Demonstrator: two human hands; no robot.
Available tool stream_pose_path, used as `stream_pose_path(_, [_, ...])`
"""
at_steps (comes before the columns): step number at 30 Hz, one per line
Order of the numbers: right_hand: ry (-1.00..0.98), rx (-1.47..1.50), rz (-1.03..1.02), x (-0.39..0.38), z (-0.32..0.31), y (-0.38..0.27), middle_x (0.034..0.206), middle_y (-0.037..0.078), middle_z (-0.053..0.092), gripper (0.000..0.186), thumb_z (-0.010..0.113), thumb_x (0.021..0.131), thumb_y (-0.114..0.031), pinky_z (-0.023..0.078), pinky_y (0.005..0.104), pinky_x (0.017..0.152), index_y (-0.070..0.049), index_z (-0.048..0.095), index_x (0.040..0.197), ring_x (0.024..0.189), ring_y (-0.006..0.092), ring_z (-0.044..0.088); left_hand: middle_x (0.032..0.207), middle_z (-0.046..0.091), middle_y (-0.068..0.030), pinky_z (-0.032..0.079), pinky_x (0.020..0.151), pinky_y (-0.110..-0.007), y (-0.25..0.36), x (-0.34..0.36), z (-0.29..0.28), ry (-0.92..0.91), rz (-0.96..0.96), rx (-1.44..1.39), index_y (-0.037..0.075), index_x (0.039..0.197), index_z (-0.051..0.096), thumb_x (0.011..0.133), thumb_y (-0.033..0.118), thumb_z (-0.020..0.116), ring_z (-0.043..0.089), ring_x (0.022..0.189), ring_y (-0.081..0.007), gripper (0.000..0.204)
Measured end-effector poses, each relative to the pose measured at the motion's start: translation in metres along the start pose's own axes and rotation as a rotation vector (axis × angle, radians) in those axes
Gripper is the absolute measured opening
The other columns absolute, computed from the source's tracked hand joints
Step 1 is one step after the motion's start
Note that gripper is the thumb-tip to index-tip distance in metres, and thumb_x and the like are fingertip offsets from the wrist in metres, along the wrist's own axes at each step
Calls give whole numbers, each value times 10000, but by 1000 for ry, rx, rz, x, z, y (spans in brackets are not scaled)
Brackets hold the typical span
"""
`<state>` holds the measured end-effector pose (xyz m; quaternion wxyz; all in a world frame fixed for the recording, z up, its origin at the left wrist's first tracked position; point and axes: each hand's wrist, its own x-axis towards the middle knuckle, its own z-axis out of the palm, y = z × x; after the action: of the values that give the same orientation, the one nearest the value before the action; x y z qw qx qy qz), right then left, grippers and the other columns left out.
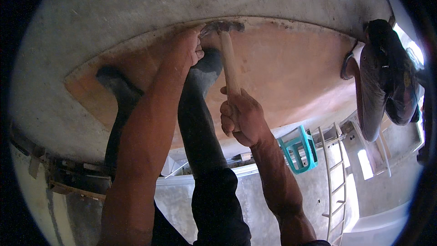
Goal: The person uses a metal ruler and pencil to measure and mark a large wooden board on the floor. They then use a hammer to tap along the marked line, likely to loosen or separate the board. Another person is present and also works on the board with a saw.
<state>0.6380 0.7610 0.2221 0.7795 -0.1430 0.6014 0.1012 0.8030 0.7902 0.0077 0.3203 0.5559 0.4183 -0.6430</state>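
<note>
A claw hammer with a dark metal head and a pale wooden handle (231,66) is gripped by my right hand (243,116), which wraps round the lower handle. The hammer's head lies over the far edge of a reddish-brown board (282,70). Close beside that head, my left hand (195,51) is closed at the board's far edge. Its fingers are curled, and whatever they pinch is hidden. The board lies flat on a grey concrete floor. Under my arms, my dark-clad legs and feet stand on it.
Another person (387,77) in dark clothes is at the board's right end. A teal plastic stool (300,150) and a wooden ladder (336,177) stand at the lower right. Pieces of wood (75,190) lie at the lower left, along the grey wall (273,191).
</note>
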Motion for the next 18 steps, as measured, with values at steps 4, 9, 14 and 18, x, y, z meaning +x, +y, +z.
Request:
stream_pose_path(4, [-15,130,149,-14,-38,-23,692,24,467,386,433,1104,-312,369,255,373,-17,466,1350,440,108,454,973,526,-64,451,793,-411,-10,22,-6,4,17,33,80,1044,625,949,329,718,487,895,-199,282])
stream_pose_path(9, [89,-371,-55,-61,-43,-15,699,6,479,390,429,1101,-281,404,247,377,26,494,1334,434,92,449,876,569,-42,476,687,-391,-49,-19,28,59,19,-151,81,1041,657,911,192,687,550,828,-174,174])
stream_pose_path(14, [502,-53,-203,-38,-32,9,718,18,495,362,522,1074,-391,437,294,406,-55,504,1207,472,128,502,751,505,-13,385,483,-319,-115,-63,55,-78,95,-211,101,875,590,889,197,675,458,583,-150,128])
stream_pose_path(18, [754,-107,-415,14,-66,-14,731,40,500,252,528,1054,-294,441,288,394,-49,505,1108,481,123,510,759,537,-21,391,478,-304,-138,-63,29,-285,148,20,96,835,592,905,234,599,486,572,-141,155])
